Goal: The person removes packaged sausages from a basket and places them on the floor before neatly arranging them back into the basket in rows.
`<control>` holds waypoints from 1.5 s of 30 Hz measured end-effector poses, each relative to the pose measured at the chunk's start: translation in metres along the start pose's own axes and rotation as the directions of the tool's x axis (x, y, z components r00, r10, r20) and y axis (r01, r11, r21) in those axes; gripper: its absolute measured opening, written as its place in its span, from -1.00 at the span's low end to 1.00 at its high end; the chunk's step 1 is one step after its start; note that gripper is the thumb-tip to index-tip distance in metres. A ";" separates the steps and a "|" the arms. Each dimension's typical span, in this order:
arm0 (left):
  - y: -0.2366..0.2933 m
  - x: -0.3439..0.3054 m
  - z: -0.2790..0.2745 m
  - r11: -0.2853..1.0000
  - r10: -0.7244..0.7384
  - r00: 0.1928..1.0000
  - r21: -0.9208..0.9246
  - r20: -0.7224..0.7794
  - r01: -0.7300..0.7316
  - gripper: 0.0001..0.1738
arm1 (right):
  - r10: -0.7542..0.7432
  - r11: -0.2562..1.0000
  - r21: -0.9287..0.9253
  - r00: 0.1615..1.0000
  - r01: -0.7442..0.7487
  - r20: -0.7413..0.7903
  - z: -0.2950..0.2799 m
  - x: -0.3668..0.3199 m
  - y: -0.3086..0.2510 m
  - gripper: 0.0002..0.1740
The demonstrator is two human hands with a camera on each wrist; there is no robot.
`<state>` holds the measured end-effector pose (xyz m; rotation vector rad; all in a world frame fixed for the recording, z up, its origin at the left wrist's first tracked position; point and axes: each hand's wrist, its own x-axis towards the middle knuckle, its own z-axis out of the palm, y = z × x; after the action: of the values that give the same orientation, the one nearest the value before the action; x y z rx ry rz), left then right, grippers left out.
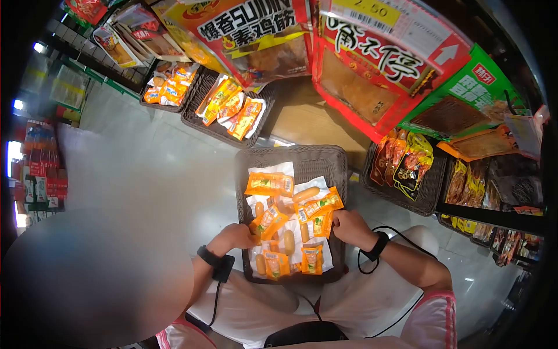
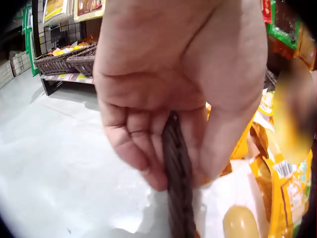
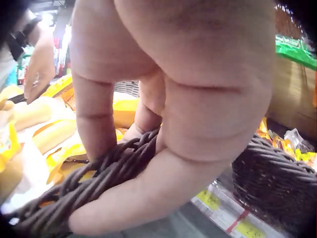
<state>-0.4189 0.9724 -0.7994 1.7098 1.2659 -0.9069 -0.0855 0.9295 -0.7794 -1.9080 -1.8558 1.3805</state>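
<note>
A dark woven basket (image 1: pixel 319 157) sits in front of the person's lap in the head view. The left hand (image 1: pixel 233 237) grips its left rim, and in the left wrist view the fingers (image 2: pixel 136 144) and thumb lie on either side of the braided edge. On the opposite side the right hand (image 1: pixel 353 228) holds the right rim, fingers curled over the weave (image 3: pixel 114 173) in the right wrist view. Inside lie several orange snack packets (image 1: pixel 269 184) and tan sausage-shaped pieces (image 1: pixel 306 195), spread over white lining.
Ahead, large hanging snack bags (image 1: pixel 372 75) and a price card (image 1: pixel 378 14) reach toward the basket. Smaller baskets of packets stand at the back left (image 1: pixel 250 139) and right (image 1: pixel 430 203). Black cables (image 1: pixel 401 232) run from the wrist straps. Grey floor (image 1: pixel 145 134) extends to the left.
</note>
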 end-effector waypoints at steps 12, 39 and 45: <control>-0.035 -0.006 0.041 0.968 -0.118 0.986 -0.208 0.120 0.141 -0.31 | -0.202 0.977 -0.061 0.979 0.204 0.035 0.067 0.058 0.016 -0.81; 0.008 0.010 -0.018 0.992 -0.034 0.901 0.092 -0.433 0.082 -0.62 | -0.171 0.724 -0.422 0.734 0.546 0.657 0.198 -0.010 0.048 -0.79; 0.007 0.013 -0.036 0.991 -0.100 0.841 0.022 -0.532 0.132 -0.59 | -0.282 0.797 -0.378 0.843 0.472 0.458 0.296 -0.026 0.075 -0.62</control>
<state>-0.4057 1.0083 -0.7945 2.0308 1.7321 -0.5474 -0.2256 0.7489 -0.9840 -1.3327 -2.8133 1.2983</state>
